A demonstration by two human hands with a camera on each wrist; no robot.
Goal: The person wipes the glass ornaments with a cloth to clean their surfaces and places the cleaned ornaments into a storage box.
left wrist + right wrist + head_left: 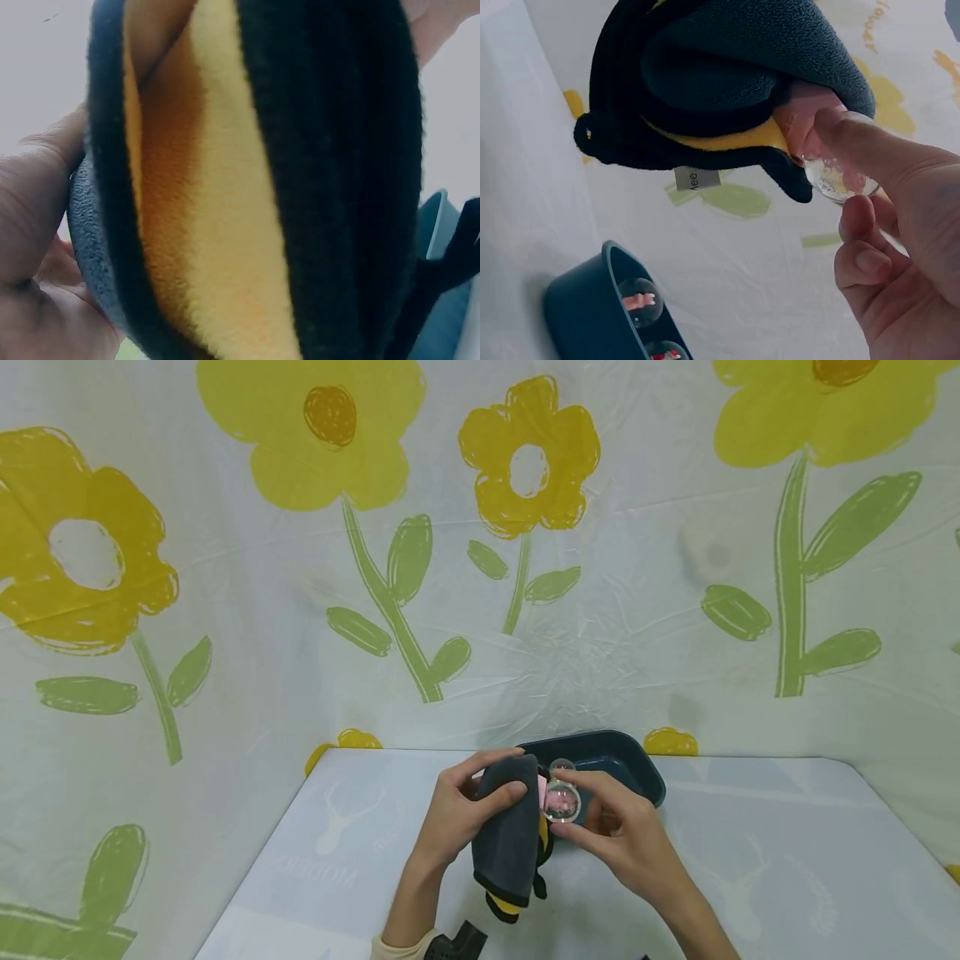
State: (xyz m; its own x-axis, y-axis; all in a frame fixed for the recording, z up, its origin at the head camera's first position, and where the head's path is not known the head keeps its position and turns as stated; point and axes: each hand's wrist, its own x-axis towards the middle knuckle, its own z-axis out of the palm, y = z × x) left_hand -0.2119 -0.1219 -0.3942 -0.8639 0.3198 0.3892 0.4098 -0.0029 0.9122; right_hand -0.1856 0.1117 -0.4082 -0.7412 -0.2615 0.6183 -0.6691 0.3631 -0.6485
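My left hand (450,818) grips a folded plush cloth (504,831), grey outside and yellow inside with black edging. Its thumb lies over the grey face, and the fingers are mostly hidden behind. In the left wrist view the yellow lining (232,217) shows between the dark edges. With thumb and fingers, my right hand (626,827) pinches a small snow globe (562,802) with a clear ball. The globe's pink base (802,116) lies against the cloth's folds, partly covered by them. A small tag (697,178) hangs from the black edging.
Behind the hands, a dark blue-green tub (648,768) stands at the table's back edge. More clear balls with small figures (640,301) sit in it. The pale table (300,860) meets a flower-printed sheet (600,668) at the back.
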